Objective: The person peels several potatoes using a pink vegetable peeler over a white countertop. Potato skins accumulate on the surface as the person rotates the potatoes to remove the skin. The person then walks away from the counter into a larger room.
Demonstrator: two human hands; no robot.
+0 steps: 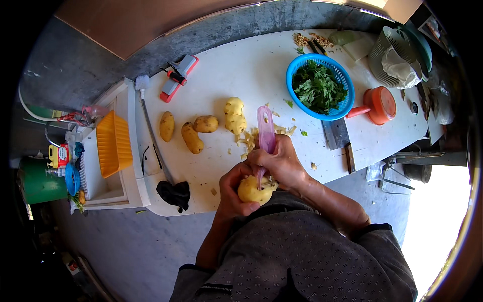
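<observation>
My left hand (233,189) is closed round a mostly peeled potato (250,191), held in front of my body at the table's near edge. In my right hand (279,162) is a pink peeler (265,128), its handle pointing away from me and its head against the potato. Just beyond my hands, potato peelings (247,140) lie scattered on the white table. A pale peeled potato (234,115) rests past them. To its left are unpeeled potatoes: one (206,124) touching another (192,138), and a third (167,126) farther left.
A blue basket (290,80) of leafy greens (320,88) stands at the right, beside a cleaver (336,133) and a red-orange pan (380,105). At left are a long-handled brush (151,121), a black cloth (173,194), and a sink (115,195) with a yellow basket (113,143).
</observation>
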